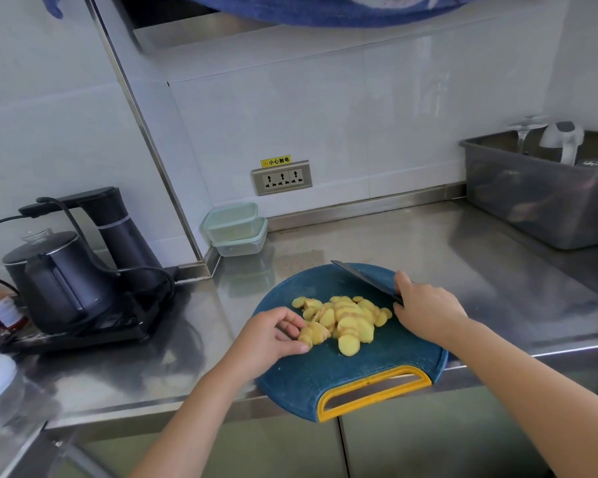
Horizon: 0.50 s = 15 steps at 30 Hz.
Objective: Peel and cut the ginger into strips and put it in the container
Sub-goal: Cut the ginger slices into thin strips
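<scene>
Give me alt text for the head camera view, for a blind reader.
A person's left hand pinches ginger slices from a pile on a round blue cutting board while the right hand grips a knife beside it. The board lies on a steel counter, with stacked plastic containers by the back wall and a black kettle at left.

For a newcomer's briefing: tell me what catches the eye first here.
The pile of yellow ginger slices in the middle of the round blue cutting board, at the counter front edge, stands out most. The left hand pinches slices at the pile's left, while the right hand grips a dark knife at the board's far right. A black kettle stands at far left.
</scene>
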Tool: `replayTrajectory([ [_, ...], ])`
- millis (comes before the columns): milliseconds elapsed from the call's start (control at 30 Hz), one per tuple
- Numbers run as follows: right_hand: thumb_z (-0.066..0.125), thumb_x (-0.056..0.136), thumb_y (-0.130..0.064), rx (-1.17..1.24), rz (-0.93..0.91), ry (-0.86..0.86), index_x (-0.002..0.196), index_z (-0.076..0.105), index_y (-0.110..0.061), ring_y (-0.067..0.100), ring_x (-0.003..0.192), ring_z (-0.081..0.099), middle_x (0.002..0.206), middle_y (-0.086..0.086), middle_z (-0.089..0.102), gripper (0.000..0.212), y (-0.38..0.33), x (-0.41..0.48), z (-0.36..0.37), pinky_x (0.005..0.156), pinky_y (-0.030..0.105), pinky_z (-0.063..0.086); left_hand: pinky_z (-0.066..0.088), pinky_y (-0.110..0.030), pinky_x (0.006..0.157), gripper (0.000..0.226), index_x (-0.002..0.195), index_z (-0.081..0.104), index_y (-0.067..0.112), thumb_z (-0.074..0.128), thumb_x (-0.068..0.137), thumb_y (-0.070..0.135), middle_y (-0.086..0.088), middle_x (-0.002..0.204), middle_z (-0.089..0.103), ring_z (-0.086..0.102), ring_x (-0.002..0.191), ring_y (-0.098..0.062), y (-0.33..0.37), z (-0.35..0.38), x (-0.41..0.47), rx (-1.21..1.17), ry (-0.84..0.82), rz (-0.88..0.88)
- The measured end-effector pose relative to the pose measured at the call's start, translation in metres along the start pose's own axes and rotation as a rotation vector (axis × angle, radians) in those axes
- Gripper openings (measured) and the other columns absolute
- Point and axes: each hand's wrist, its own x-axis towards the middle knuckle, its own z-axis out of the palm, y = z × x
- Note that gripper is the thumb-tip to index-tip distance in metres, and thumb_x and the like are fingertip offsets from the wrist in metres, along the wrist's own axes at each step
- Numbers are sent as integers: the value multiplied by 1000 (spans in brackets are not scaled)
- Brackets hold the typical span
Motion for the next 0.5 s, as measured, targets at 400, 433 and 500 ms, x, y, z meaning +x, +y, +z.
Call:
replayTrajectory([
  [400, 40, 101, -30, -22, -7, 11, 124, 31, -17, 13, 64, 52, 82, -1, 56, 28, 0, 1, 2, 46, 21, 35, 48, -10, 68, 20, 96, 59, 29, 72, 82, 21, 16, 85, 61, 59, 74, 4, 1, 20, -17, 153, 210, 113],
  [433, 39, 101, -30, -23, -9, 12, 124, 31, -17, 12, 63, 53, 81, -1, 55, 28, 0, 1, 3, 46, 21, 35, 48, -9, 68, 20, 96, 59, 29, 71, 83, 20, 15, 85, 61, 59, 74, 4, 1, 21, -18, 153, 208, 126],
  [500, 40, 101, -30, -20, -8, 12, 125, 31, -17, 12, 63, 52, 81, -1, 55, 29, 0, 1, 4, 46, 20, 36, 47, -9, 67, 21, 95, 59, 29, 71, 83, 17, 13, 84, 60, 58, 74, 3, 0, 21, -19, 151, 199, 153],
])
